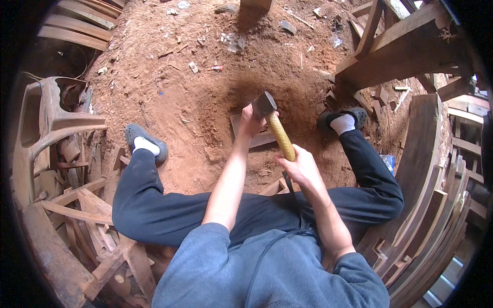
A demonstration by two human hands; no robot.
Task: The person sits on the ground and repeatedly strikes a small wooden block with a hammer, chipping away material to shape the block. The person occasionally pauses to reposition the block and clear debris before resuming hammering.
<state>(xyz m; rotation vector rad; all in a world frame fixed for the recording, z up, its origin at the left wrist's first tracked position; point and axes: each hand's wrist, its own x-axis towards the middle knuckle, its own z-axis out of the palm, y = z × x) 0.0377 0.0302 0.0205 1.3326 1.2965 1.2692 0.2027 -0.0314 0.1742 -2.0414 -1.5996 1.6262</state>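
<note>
My right hand (304, 167) is wrapped round the lower end of a yellow, textured handle. It belongs to a hammer (280, 134) with a dark, blocky metal head (264, 103). Behind that head is my left hand (250, 123), its fingers curled and partly hidden. Whether they grip the head or something beneath it does not show. Under both hands a flat wooden block (263, 138) lies on the reddish dirt between my spread legs.
Stacked long boards (418, 195) line the right side, below a heavy timber frame (395, 51). To the left are a worn chair frame (61, 115) and piled offcuts (90, 226). Wood scraps and litter dot the dirt floor (174, 97). A dark cord (267, 256) crosses my shirt.
</note>
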